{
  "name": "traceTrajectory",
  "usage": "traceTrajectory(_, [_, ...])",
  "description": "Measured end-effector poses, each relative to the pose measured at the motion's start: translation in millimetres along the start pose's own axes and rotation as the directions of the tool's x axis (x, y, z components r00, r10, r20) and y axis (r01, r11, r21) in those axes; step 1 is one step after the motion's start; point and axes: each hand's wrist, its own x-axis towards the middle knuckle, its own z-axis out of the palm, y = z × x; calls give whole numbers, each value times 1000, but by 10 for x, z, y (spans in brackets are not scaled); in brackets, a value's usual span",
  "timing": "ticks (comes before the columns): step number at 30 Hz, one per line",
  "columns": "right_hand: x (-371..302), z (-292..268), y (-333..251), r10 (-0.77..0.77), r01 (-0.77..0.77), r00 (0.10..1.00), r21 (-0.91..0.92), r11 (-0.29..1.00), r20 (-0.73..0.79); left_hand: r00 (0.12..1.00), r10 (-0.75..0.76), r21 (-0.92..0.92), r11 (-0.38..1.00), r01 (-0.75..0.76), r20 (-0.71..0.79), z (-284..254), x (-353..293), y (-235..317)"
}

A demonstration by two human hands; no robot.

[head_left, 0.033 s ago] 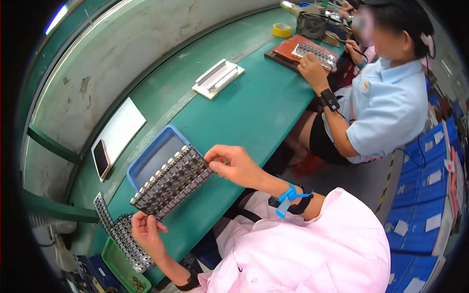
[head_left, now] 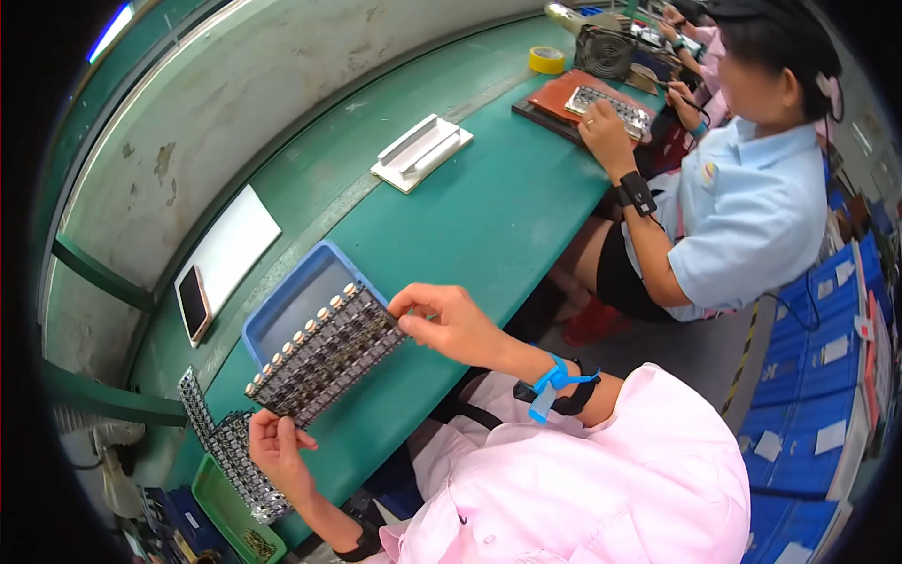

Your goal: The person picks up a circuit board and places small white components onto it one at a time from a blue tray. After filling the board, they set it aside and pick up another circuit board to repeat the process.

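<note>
A dark circuit board panel (head_left: 329,362), packed with rows of small components, is held tilted above the green bench. Several white round parts line its far edge. My left hand (head_left: 280,451) pinches the near left corner between thumb and fingers. At the opposite end, my right hand (head_left: 446,321) is closed on the right edge. Behind the panel lies a blue tray (head_left: 326,248), partly covered by it. More circuit boards (head_left: 246,461) lie beside my left hand, overlapping a green tray (head_left: 209,496) that holds small brass-coloured pieces.
A phone (head_left: 194,305) rests on a white sheet (head_left: 240,235) by the wall. Farther along the bench are a white fixture (head_left: 421,153) and yellow tape (head_left: 546,60). To the right, a co-worker's hand (head_left: 608,139) touches another board (head_left: 615,111). Blue bins (head_left: 808,376) stand behind.
My hands and the held panel have shifted very slightly left, with the grip unchanged. The co-worker's hand has moved a little.
</note>
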Motion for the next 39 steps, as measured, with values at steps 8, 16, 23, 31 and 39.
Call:
traceTrajectory(8, [8,-270,328,156,-135,987,330,934,-39,982,37,145,989,-10,-185,91,265,74])
traceTrajectory(16, [-32,-268,776,174,-189,982,264,946,81,975,-60,205,973,106,-216,-92,1056,35])
traceTrajectory(23, [-12,-234,820,69,-100,979,153,983,194,970,-206,156,962,225,-129,-227,1365,-384])
traceTrajectory(31, [-6,-218,775,64,-87,982,122,989,179,971,-231,156,958,239,-65,-176,1527,-624])
traceTrajectory(39, [-9,-161,728,121,-129,980,42,991,161,978,-192,408,889,207,-78,-225,1655,-747])
